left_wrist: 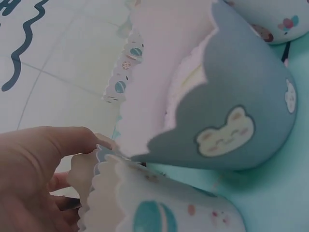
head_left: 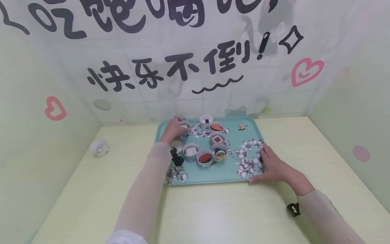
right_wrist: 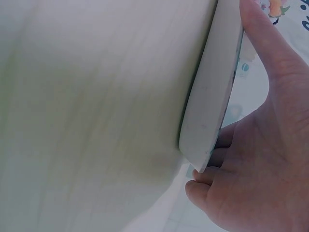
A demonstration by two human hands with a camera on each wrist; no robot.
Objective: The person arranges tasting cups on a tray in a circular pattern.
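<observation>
A teal floral tray (head_left: 207, 183) stands on the table, carrying a ring of small scalloped paper cups with sushi-like pieces in them. At its far left my left hand (head_left: 174, 129) pinches a paper cup (left_wrist: 82, 169) by the rim; other cups partly hide it. Beside these fingers are a blue-grey cup (left_wrist: 231, 87) with a bear face and a white patterned cup (left_wrist: 169, 203). My right hand (head_left: 272, 166) holds the tray's near right corner, thumb along the front edge, fingers at the right side. The tray's outer wall (right_wrist: 212, 87) shows in the right wrist view.
One patterned paper cup (head_left: 100, 148) stands apart on the table at the left. Within the ring are cups with an orange-topped piece (head_left: 216, 127) and a red-topped piece (head_left: 205, 158). A tiled wall (head_left: 182, 108) with lettering rises behind the tray; side walls flank the table.
</observation>
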